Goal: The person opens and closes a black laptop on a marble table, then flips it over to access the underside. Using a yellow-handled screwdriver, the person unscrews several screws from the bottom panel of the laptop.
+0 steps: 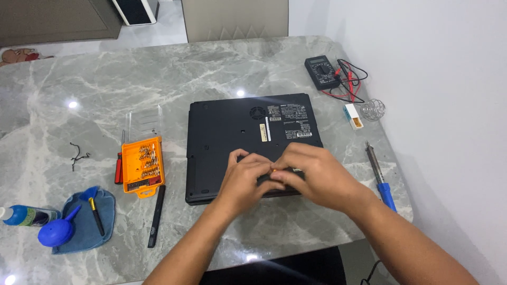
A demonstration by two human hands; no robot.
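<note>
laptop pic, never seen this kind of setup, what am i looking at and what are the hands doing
This single picture comes from a camera worn on a person's head, looking down at their own bare hands. A black laptop lies upside down on a grey marble table. The left hand and right hand meet over its near edge, fingers pinched together; what they grip is too small to tell. To the left lie an orange screwdriver bit case, a black pry tool and a blue air blower on a blue cloth. To the right are a meter and a soldering iron.
</note>
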